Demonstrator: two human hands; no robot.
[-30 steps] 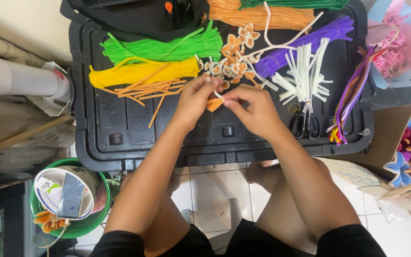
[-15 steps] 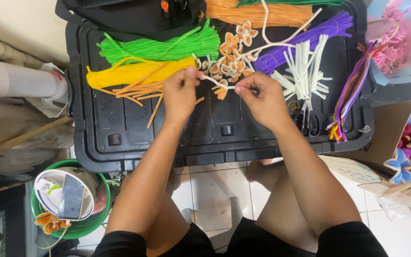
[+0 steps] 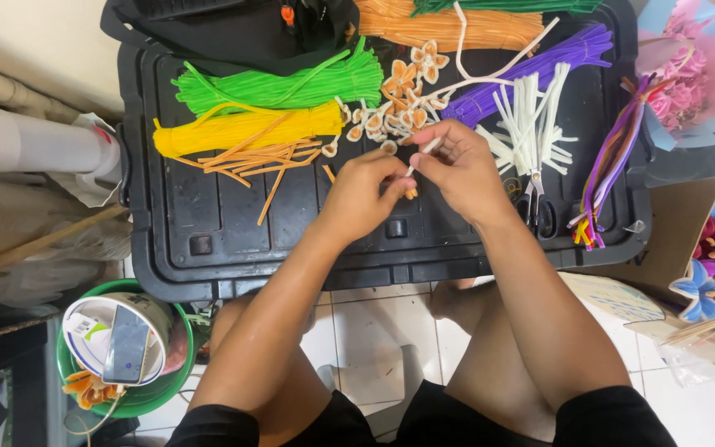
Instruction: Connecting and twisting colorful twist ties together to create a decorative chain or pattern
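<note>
1. The left hand (image 3: 364,197) and the right hand (image 3: 457,170) meet over the middle of the black lid (image 3: 291,223) that serves as a work surface. Both are pinched narrow on one short white pipe cleaner (image 3: 425,151), with a bit of orange fuzzy stem (image 3: 411,194) showing just under the left fingertips.

2. The piece sits between the two hands, raised off the lid, near the heap of small orange-and-white petal loops (image 3: 391,108) (finished flower shapes, by the look of them).

3. I judge the pipe cleaner to be very light, with a soft fuzzy coat over a thin wire core, so it should bend easily and keep a bend. The fuzz gives a good grip and it is unlikely to slip.

4. It seems best taken close to the point being twisted, thumb and forefinger on each side. Held far out, the free end would probably flop and kink.

5. The cut wire tips may prick.

6. Around the hands lie a green bundle (image 3: 283,83), a yellow bundle (image 3: 242,132), a purple bundle (image 3: 531,79), cut white pieces (image 3: 527,124), and scissors (image 3: 537,207) just right of the right wrist.
</note>
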